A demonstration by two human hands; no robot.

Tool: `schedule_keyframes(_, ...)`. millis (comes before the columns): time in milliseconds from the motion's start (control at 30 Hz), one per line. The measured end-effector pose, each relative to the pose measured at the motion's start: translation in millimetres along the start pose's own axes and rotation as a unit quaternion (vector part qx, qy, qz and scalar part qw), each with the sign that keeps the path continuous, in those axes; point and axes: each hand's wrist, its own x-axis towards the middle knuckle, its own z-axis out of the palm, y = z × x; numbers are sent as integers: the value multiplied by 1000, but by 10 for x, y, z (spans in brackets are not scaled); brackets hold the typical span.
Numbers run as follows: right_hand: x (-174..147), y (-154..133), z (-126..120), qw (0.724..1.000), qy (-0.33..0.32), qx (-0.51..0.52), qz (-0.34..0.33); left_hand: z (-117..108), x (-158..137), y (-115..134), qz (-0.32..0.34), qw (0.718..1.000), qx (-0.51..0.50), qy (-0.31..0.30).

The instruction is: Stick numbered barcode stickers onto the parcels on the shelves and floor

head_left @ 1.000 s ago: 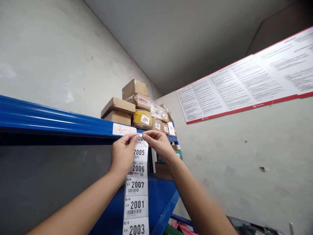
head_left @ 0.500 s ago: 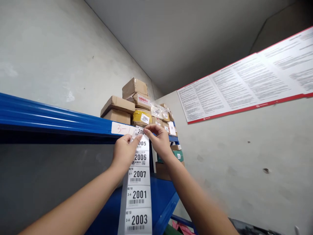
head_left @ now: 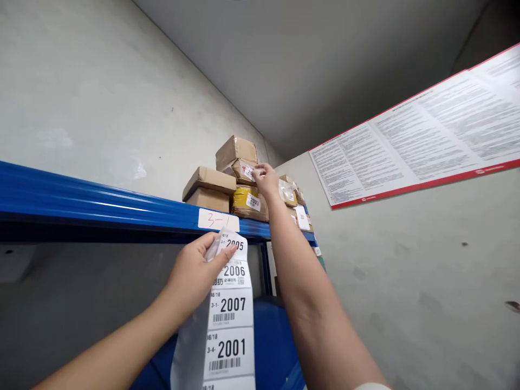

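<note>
The left hand point(head_left: 193, 271) is pinching, its thumb point(head_left: 223, 260) resting uppermost, left forearm point(head_left: 130, 338) pointing toward two o'clock; the right hand point(head_left: 266, 181) is pinching higher up, right forearm point(head_left: 309, 292) pointing toward eleven.

L hand point(head_left: 190, 273): bare, 5-digit human hand, some digits hidden; thumb point(head_left: 224, 260) slim, tapering to rounded tip
R hand point(head_left: 268, 183): bare, small in view, fine detail hard to tell
L forearm point(head_left: 130, 338): bare, smooth, narrow at wrist, wider twd frame edge
R forearm point(head_left: 306, 292): bare, widens below wrist
Sleeve point(head_left: 371, 386): R arm, whitish, curved edge, only a sliver at btm; fabric unclear
</note>
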Motion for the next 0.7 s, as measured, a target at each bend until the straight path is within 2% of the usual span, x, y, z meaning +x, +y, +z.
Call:
schedule_keyframes(100,-61,-15,-29,999,35,-38,-8,-133,-43,17,-7,1000,0,18)
schedule_keyframes(233,-176,-76,-154,999,-44,-21,-7,-214,-89,60,5,999,-26,35)
schedule_keyframes(300,-346,-176,-254,999,-51,-7,5,-218,-92,97,21,998,-39,34)
schedule_keyframes(367,-626,-332,-366,995,-80,55,14,-201,-76,132,19,998,-44,43)
schedule_keyframes(400,-792,-419,-417,976,-156,150,28,-184,-60,144,13,998,-41,49)
schedule_keyframes(433,-961,-503,-461,942,-244,227,51,-161,-39,152,7,998,-37,52)
schedule_keyframes(467,-1120,-577,-495,922,-279,260,67,-131,-15,154,4,998,-34,57)
schedule_keyframes(500,-1258,-635,-519,912,-287,284,76,-96,11,151,3,998,-35,61)
schedule_keyframes(567,-1445,-699,-540,911,-264,303,98,-14,62,134,11,995,-64,75)
schedule_keyframes(700,-1517,-683,-561,912,-216,309,164,126,136,83,41,979,-169,106)
